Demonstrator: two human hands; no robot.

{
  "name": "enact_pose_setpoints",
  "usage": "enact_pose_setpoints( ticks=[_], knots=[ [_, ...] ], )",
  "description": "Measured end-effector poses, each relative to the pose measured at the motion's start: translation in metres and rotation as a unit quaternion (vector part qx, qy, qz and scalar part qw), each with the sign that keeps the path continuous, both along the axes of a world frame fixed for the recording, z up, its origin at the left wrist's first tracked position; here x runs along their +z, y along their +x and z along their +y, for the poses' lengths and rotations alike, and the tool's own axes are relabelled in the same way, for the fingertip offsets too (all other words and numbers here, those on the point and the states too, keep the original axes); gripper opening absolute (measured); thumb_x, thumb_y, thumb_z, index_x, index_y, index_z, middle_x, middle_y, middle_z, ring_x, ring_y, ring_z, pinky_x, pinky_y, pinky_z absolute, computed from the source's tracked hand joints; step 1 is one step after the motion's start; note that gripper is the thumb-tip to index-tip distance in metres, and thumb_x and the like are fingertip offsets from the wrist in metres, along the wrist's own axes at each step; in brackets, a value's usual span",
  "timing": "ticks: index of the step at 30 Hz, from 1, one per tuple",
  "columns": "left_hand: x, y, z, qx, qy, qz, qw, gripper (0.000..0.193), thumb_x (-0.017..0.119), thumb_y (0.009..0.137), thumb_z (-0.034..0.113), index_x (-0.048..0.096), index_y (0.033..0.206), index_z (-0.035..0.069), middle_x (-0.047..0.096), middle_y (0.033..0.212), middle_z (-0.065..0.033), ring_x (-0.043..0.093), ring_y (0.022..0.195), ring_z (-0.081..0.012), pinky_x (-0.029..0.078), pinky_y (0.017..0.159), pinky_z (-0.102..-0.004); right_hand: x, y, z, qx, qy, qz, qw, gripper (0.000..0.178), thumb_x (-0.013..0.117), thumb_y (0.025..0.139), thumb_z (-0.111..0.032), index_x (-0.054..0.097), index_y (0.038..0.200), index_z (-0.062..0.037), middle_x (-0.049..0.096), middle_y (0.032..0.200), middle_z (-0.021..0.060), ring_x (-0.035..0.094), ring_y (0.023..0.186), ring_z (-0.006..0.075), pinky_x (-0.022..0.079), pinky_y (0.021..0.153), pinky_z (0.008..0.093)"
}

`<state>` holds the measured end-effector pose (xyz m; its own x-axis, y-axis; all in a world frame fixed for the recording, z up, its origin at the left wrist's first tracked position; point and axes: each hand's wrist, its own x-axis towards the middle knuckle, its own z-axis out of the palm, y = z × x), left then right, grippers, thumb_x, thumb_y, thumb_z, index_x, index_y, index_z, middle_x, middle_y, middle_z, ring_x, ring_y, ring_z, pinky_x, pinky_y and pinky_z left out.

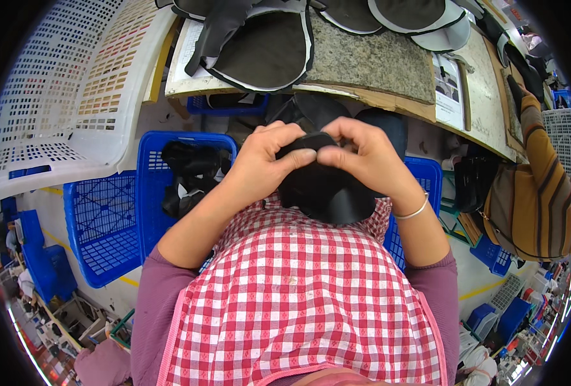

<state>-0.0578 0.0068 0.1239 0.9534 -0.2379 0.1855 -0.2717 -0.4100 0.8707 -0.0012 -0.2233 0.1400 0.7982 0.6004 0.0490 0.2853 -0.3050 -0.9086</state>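
A black, smooth, leather-like piece (327,193) hangs in front of my apron, over my lap. My left hand (265,154) pinches its upper edge between thumb and bent fingers. From the other side my right hand (365,153) grips the same edge, and the two thumbs almost meet at the middle. The lower part of the piece curves down and catches some light. What lies under my fingers is hidden. Beyond the hands, more dark material (305,106) shows below the edge of the workbench; I cannot tell whether it joins the held piece.
Black pieces with white edging (263,51) lie on the bench, beside a grey speckled slab (375,64). A white perforated crate (99,77) stands at the left. Blue baskets (189,138) flank me; one holds black pieces. To the right, a co-worker in a striped top (533,206) reaches over the bench.
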Motion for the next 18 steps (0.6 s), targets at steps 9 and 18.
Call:
enact_pose_setpoints(
  ticks=[9,18],
  knots=[
    [0.014,0.087,0.072,0.001,-0.423,0.027,0.906,0.026,0.063,0.103,0.024,0.068,0.086,0.005,0.067,0.084,-0.0022,0.062,0.084,-0.0157,0.051,0.086,-0.0335,0.052,-0.018,0.0,-0.039,0.011,-0.233,0.972,0.022,0.073,0.097,-0.025,0.069,0.095,-0.0032,0.07,0.083,0.0096,0.07,0.077,0.0237,0.054,0.066,0.0341],
    [-0.056,0.165,-0.029,-0.503,-0.657,0.076,0.557,0.046,0.038,0.113,0.036,0.054,0.075,0.017,0.057,0.073,0.0021,0.054,0.082,-0.017,0.045,0.084,-0.0318,-0.003,0.022,-0.024,0.139,0.198,-0.003,0.97,0.039,0.079,0.091,-0.011,0.067,0.127,-0.0046,0.07,0.122,0.0032,0.065,0.107,0.0137,0.055,0.086,0.0286]
  ],
)
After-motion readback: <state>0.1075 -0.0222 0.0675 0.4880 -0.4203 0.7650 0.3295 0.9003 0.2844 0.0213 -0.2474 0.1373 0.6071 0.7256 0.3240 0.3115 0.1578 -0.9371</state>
